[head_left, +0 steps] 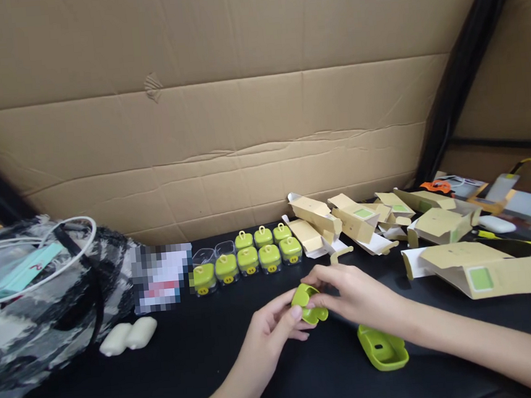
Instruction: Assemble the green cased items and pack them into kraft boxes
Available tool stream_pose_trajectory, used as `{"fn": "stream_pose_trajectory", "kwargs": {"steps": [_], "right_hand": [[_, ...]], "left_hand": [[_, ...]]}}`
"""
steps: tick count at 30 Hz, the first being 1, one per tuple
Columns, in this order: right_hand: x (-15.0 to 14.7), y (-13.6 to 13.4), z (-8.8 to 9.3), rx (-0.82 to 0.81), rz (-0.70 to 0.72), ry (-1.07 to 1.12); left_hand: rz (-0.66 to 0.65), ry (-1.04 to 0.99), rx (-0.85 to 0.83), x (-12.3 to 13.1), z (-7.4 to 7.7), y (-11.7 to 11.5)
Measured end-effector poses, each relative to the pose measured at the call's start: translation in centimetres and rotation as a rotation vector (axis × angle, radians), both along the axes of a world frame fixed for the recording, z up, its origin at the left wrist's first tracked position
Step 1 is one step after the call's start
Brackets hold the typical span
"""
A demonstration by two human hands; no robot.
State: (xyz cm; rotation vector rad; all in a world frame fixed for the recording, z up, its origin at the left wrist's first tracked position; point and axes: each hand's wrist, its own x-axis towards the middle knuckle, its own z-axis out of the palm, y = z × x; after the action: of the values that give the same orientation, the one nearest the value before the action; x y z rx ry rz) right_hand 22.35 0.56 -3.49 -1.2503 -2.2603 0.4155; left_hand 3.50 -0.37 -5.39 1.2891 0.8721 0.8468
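Note:
Both of my hands meet over the black table [191, 366] around a small lime-green silicone cover piece [306, 304]. My left hand [270, 328] pinches it from the left with thumb and fingers. From the right, my right hand [352, 293] grips the same piece with curled fingers. A second, larger green silicone cover [383, 350] lies open side up on the table just under my right wrist.
Two rows of small clear boxes with green cases [252, 259] stand behind my hands. Several opened brown cardboard packages [436, 233] lie to the right. White earbud cases [129, 336] and a bag with a white cable [44, 280] sit left. A cardboard wall [238, 102] closes the back.

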Motion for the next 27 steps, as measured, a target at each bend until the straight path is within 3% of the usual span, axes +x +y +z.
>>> {"fn": "stream_pose_trajectory", "kwargs": {"steps": [7, 18, 24, 27], "right_hand": [[-0.3, -0.4, -0.2, 0.001, 0.010, -0.042], [-0.2, -0.5, -0.5, -0.031, 0.082, -0.039], [-0.4, -0.7, -0.1, -0.034, 0.079, 0.021], [-0.3, -1.0, 0.5, -0.118, 0.151, 0.166]], "left_hand": [[-0.078, 0.094, 0.142, -0.1, -0.1, -0.6], [-0.105, 0.076, 0.156, 0.0, -0.1, -0.8], [0.013, -0.019, 0.026, 0.5, -0.1, -0.5], [0.090, -0.074, 0.010, 0.6, 0.1, -0.3]]}}
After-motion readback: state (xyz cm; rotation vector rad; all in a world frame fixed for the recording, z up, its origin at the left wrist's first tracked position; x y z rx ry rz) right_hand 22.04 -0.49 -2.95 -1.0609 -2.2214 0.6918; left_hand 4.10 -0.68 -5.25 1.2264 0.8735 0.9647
